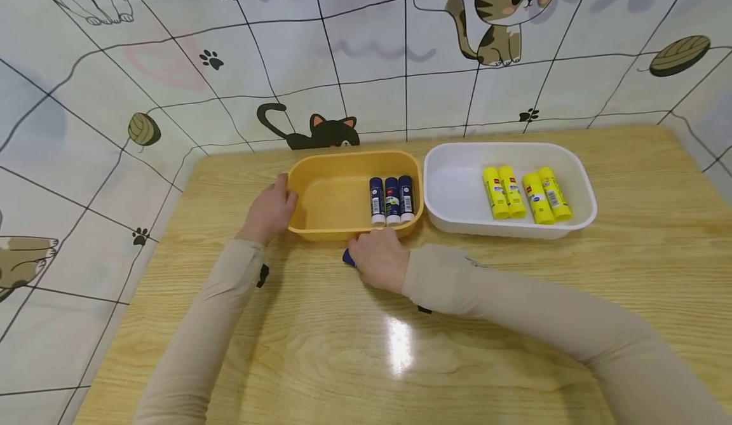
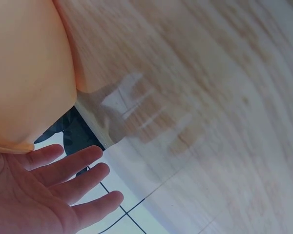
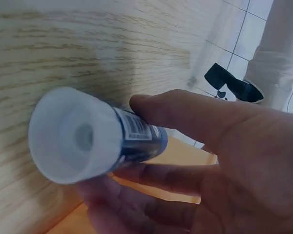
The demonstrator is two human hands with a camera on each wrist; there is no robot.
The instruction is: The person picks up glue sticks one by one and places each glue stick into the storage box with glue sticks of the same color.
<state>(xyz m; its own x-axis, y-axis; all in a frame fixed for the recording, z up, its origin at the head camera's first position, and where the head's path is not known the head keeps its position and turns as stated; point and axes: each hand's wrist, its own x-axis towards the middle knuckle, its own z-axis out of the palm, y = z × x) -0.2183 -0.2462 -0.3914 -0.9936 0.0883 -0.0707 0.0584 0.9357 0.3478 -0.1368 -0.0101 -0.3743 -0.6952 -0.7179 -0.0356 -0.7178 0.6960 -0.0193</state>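
Note:
My right hand (image 1: pixel 379 260) pinches a blue glue stick (image 3: pixel 139 134) between thumb and fingers, just in front of the yellow basket (image 1: pixel 328 231). In the right wrist view its hollow white end (image 3: pixel 63 136) faces the camera, close over the table. My left hand (image 1: pixel 269 212) holds the basket's left rim, the thumb side at the rim. Its other fingers (image 2: pixel 83 183) spread out past the outer wall in the left wrist view; the thumb is hidden there. Three more blue glue sticks (image 1: pixel 392 200) lie side by side in the right part of this basket.
A white basket (image 1: pixel 452 196) stands against the yellow one's right side, with several yellow glue sticks (image 1: pixel 537 196) in its right half. Behind both rises a wall covering (image 1: pixel 377 107) printed with cats and grid lines. Wood-grain tabletop (image 1: pixel 320 349) extends in front.

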